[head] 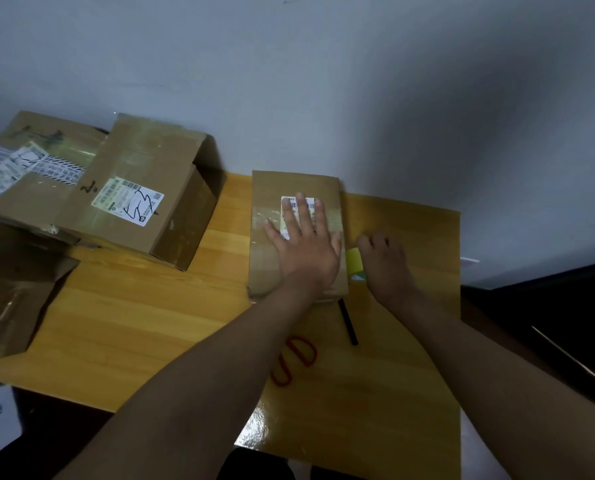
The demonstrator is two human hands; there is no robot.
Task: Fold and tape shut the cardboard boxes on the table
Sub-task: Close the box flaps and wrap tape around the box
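currently, at 9 to 10 o'clock, two larger cardboard boxes (130,199) lie stacked on the table (143,306). at centre, the left hand (304,244) presses flat, fingers spread wide, on the small box (272,271). touching its 3 o'clock side, the right hand (384,263) grips a yellow-green tape roll (354,259). red scissors (294,358) lie at 6 o'clock.

- Four cardboard boxes: small closed box (294,233), labelled box (140,195), far-left box (29,174), flattened one (15,292) (partly cut off)
- One tape roll (354,261)
- One red scissors (294,360)
- One black pen (348,322)
- Two hands: left hand (306,244), right hand (384,261)
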